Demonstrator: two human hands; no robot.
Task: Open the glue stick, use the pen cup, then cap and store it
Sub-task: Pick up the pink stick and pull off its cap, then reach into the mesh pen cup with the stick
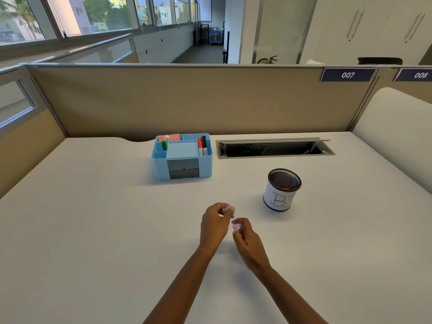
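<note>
The glue stick (237, 226) is a small pink thing held above the near middle of the desk (93, 218), between the two hands, and most of it is hidden by fingers. I judge it light and stiff, a smooth plastic tube that can slip or turn in the grip, so the body should be taken around its middle and the cap at its end. The right hand (247, 239) is closed around the pink body, with only one end showing. The left hand (214, 224) is pinched, thumb against fingertips, on a small pale pink piece (228, 209), probably the cap; it is too blurred to be sure. The two pieces seem just apart, so I think the opening is done or nearly done. The cup (281, 190) stands to the right and farther, a black mesh one with a white label. The blue organizer (182, 157) is far, left of the cup.
</note>
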